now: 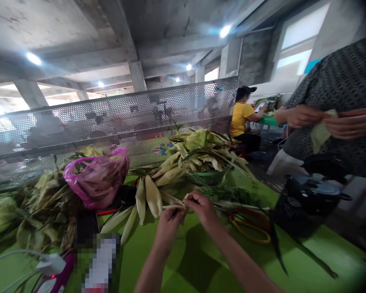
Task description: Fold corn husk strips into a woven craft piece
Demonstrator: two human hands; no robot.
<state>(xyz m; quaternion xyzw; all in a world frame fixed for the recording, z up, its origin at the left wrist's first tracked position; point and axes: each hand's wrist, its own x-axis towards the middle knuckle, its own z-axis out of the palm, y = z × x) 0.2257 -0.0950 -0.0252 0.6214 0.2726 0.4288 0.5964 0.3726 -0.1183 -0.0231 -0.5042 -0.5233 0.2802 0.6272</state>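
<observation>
I'm seeing the left hand (168, 221) and right hand (203, 208) both pinching 1 pale husk strip (176, 206) just above the green table (201, 260). Its long axis is running sideways between the 2 grips, with the right hand sitting slightly farther out.

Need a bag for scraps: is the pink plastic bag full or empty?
Filled: the pink plastic bag bulges round beside the husk pile; its contents cannot be told.
</observation>
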